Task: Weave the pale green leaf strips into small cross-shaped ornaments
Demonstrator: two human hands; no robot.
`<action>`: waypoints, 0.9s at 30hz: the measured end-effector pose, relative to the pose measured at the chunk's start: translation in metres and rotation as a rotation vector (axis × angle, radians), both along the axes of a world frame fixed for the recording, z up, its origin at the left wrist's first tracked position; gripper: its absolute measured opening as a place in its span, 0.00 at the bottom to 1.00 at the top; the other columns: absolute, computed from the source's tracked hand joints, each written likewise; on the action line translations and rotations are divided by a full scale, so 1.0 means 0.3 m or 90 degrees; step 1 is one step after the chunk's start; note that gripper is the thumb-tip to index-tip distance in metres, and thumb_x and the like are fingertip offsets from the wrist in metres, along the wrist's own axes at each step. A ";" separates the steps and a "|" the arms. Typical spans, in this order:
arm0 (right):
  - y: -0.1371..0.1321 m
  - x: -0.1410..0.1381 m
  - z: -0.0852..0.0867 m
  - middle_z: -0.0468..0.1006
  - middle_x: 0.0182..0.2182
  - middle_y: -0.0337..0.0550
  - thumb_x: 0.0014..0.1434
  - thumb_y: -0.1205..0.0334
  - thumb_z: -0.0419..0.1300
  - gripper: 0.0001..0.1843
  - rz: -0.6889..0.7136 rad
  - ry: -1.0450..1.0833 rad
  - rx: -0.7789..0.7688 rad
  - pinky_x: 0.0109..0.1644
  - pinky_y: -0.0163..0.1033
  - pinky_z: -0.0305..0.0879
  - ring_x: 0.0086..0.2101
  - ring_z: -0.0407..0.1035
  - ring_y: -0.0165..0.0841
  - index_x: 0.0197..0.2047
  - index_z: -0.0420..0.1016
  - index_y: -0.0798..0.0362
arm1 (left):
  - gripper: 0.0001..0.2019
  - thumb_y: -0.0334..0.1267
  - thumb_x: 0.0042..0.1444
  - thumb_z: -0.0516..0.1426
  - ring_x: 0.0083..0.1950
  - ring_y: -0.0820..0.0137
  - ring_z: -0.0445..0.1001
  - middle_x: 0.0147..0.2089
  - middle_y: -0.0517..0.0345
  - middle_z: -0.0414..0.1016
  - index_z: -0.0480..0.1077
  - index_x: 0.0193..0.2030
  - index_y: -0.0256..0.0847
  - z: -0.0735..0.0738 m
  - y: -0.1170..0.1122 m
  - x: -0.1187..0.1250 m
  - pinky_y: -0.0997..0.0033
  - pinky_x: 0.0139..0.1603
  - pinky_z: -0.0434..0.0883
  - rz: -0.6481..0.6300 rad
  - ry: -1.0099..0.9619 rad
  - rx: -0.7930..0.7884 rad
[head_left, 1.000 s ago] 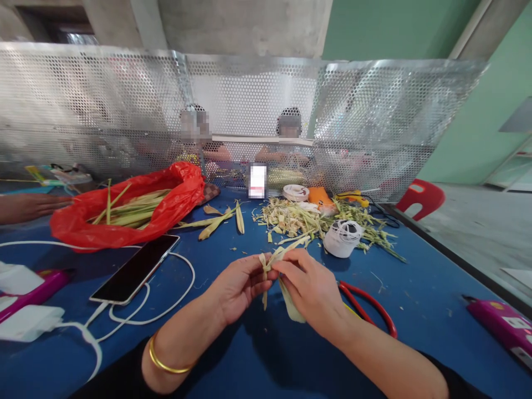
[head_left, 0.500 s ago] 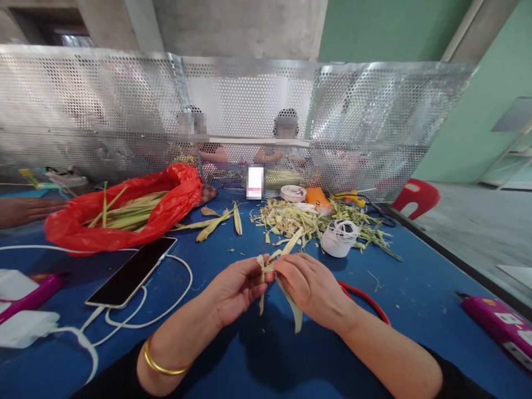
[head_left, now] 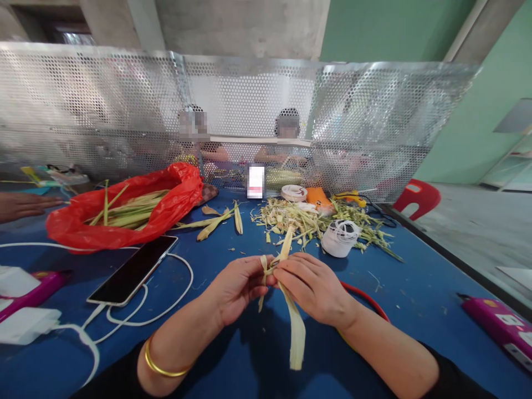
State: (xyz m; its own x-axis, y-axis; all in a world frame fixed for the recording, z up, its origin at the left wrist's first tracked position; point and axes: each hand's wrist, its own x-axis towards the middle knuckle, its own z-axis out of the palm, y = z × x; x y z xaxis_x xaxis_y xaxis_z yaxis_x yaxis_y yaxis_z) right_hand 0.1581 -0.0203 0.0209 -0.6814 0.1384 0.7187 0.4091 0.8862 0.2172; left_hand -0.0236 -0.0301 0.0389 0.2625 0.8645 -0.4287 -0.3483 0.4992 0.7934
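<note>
Over the blue table (head_left: 415,299), my left hand (head_left: 235,288) and my right hand (head_left: 316,288) meet fingertip to fingertip. Both pinch pale dried leaf strips (head_left: 291,310) folded into a small knot between them. One strip sticks up past my fingers; a longer one hangs down toward me. A gold bangle (head_left: 160,363) circles my left wrist. Red-handled scissors (head_left: 366,299) lie on the table partly under my right wrist.
A red bag of green leaves (head_left: 124,213), a phone (head_left: 133,270) on a white cable, a white twine spool (head_left: 341,238), leaf scraps (head_left: 303,219), and pink items (head_left: 499,327) surround me. Another person's hand (head_left: 20,205) rests far left. Two people sit behind the perforated metal screen (head_left: 374,122).
The long strip under my right hand has been drawn out and now hangs lower toward me; the upper strip stands more upright. My hands stay in the same place.
</note>
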 end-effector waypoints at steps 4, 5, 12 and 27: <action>0.006 -0.008 0.007 0.77 0.37 0.47 0.64 0.69 0.52 0.07 0.012 0.049 -0.083 0.44 0.41 0.67 0.37 0.70 0.33 0.44 0.70 0.56 | 0.09 0.37 0.49 0.63 0.23 0.79 0.69 0.25 0.57 0.74 0.76 0.35 0.33 0.000 0.000 0.004 0.86 0.18 0.63 0.014 0.056 0.079; 0.006 -0.011 0.008 0.77 0.36 0.46 0.64 0.69 0.53 0.07 0.006 0.063 -0.104 0.42 0.41 0.66 0.36 0.70 0.33 0.43 0.70 0.55 | 0.11 0.39 0.48 0.64 0.23 0.78 0.70 0.24 0.56 0.74 0.77 0.35 0.33 -0.001 -0.001 0.005 0.85 0.18 0.62 0.022 0.073 0.098; -0.021 -0.032 0.006 0.76 0.29 0.44 0.64 0.69 0.51 0.08 -0.111 0.148 -0.197 0.36 0.39 0.60 0.30 0.68 0.32 0.36 0.71 0.54 | 0.14 0.44 0.43 0.66 0.23 0.75 0.70 0.22 0.59 0.73 0.77 0.31 0.34 -0.006 -0.019 0.026 0.79 0.21 0.64 0.065 0.171 0.192; -0.048 -0.053 -0.008 0.68 0.20 0.34 0.63 0.56 0.53 0.12 -0.202 0.322 -0.556 0.27 0.31 0.55 0.22 0.59 0.26 0.30 0.69 0.51 | 0.16 0.47 0.46 0.65 0.26 0.75 0.73 0.26 0.56 0.74 0.76 0.32 0.34 -0.018 -0.025 0.035 0.82 0.20 0.64 0.011 0.128 0.157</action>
